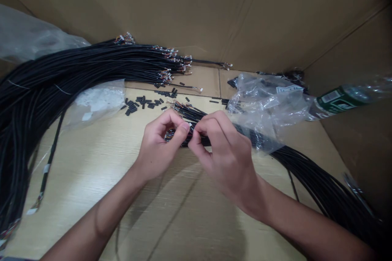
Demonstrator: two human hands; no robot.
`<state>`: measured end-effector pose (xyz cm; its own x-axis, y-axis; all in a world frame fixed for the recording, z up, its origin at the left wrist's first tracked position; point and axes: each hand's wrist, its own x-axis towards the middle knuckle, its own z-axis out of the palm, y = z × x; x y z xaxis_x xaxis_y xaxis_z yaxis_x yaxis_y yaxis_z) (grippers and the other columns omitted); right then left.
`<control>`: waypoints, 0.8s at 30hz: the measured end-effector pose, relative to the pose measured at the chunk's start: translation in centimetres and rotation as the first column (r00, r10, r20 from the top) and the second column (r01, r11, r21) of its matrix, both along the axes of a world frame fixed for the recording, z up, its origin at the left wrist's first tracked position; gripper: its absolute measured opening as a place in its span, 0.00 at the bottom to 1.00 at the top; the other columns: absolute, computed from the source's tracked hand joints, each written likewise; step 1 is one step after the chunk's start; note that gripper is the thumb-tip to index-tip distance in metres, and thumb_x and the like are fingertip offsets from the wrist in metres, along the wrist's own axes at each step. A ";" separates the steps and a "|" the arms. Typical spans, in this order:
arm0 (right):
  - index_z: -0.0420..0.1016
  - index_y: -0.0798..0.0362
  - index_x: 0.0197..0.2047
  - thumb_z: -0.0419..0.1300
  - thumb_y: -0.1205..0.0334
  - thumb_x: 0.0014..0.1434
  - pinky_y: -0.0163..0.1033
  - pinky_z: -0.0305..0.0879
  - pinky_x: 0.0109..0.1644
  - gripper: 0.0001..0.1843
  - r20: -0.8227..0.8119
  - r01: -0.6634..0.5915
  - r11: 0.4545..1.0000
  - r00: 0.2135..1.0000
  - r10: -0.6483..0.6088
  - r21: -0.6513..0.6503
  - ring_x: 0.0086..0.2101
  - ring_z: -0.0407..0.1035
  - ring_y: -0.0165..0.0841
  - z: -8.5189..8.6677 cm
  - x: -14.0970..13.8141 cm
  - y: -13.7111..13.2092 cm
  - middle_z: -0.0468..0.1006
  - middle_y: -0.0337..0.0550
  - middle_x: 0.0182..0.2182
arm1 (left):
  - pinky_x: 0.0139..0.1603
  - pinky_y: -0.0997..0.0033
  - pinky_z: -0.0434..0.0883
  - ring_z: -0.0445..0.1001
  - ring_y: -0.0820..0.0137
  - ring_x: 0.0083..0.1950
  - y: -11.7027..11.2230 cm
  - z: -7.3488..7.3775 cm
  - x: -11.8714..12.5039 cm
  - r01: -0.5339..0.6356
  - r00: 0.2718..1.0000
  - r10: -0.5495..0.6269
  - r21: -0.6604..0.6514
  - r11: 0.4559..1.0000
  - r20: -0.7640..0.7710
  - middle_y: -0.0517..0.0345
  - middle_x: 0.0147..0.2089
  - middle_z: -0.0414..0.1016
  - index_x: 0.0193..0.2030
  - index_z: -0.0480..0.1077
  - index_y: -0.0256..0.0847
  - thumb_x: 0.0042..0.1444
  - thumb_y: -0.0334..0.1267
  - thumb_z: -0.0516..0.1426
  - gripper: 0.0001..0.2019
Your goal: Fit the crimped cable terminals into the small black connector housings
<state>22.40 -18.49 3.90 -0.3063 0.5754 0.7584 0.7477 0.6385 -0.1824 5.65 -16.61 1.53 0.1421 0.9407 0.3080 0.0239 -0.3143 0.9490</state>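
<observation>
My left hand (162,140) is closed in a pinch, its thumb and index fingertips together. At the thumb tip shows a small white connector (190,124). Close beside it, my right hand (225,149) is also pinched shut, its thumb against the bent fingers; what lies between them is hidden. Behind and beneath both hands runs a bundle of thin black cables (280,151), whose stripped ends with coloured wires (176,106) point left. Several short black sleeves (142,102) lie scattered on the table just beyond my left hand.
A thick bundle of black cables (101,63) with white connectors curves along the left. A bag of white pieces (99,100) lies beside it. On the right are a crumpled clear bag (269,98) and a green-labelled bottle (339,100). Cardboard walls (190,4) surround the wooden table (92,159).
</observation>
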 end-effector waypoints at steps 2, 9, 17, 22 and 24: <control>0.68 0.54 0.39 0.58 0.76 0.66 0.38 0.72 0.36 0.08 0.002 0.003 1.000 1.000 -0.003 -0.004 0.33 0.73 0.33 0.1 0.0 0.0 0.75 0.45 0.33 | 0.39 0.69 0.67 0.69 0.71 0.37 0.0 0.0 0.0 -0.003 1.000 0.003 0.001 1.000 -0.003 0.58 0.35 0.70 0.37 0.71 0.40 0.71 0.40 0.61 0.10; 0.69 0.56 0.37 0.59 0.77 0.65 0.39 0.72 0.34 0.07 -0.001 0.018 1.000 1.000 -0.018 0.010 0.32 0.73 0.34 0.2 -0.1 -0.1 0.76 0.46 0.33 | 0.38 0.71 0.66 0.67 0.73 0.37 0.0 0.1 0.1 0.007 1.000 -0.007 -0.003 1.000 0.004 0.60 0.35 0.70 0.37 0.71 0.40 0.71 0.39 0.61 0.10; 0.68 0.55 0.40 0.59 0.76 0.66 0.38 0.72 0.36 0.07 0.023 0.028 0.998 0.999 -0.029 0.057 0.34 0.74 0.33 0.1 0.0 0.0 0.76 0.46 0.33 | 0.38 0.70 0.67 0.68 0.71 0.36 -0.1 0.3 0.0 0.007 1.000 -0.007 0.002 1.000 -0.007 0.59 0.35 0.70 0.37 0.71 0.40 0.71 0.39 0.61 0.10; 0.68 0.54 0.41 0.57 0.75 0.67 0.38 0.72 0.36 0.07 0.030 0.057 0.995 0.998 -0.060 0.084 0.34 0.74 0.33 -0.1 0.0 -0.1 0.77 0.45 0.34 | 0.38 0.70 0.66 0.67 0.71 0.36 -0.1 0.3 0.0 0.006 1.000 -0.006 -0.002 1.000 -0.015 0.59 0.34 0.70 0.36 0.71 0.40 0.70 0.39 0.61 0.10; 0.68 0.55 0.41 0.58 0.75 0.67 0.38 0.72 0.36 0.06 0.028 0.058 0.995 0.998 -0.060 0.080 0.34 0.74 0.33 -0.1 0.0 -0.1 0.76 0.46 0.34 | 0.38 0.70 0.66 0.67 0.72 0.36 -0.1 0.2 0.1 0.001 1.000 -0.001 -0.001 1.000 -0.014 0.59 0.34 0.70 0.36 0.70 0.40 0.71 0.39 0.61 0.10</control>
<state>22.41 -18.60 3.82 -0.2971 0.5314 0.7933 0.7888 0.6047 -0.1097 5.71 -16.71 1.74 0.1475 0.9409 0.3049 0.0365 -0.3132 0.9490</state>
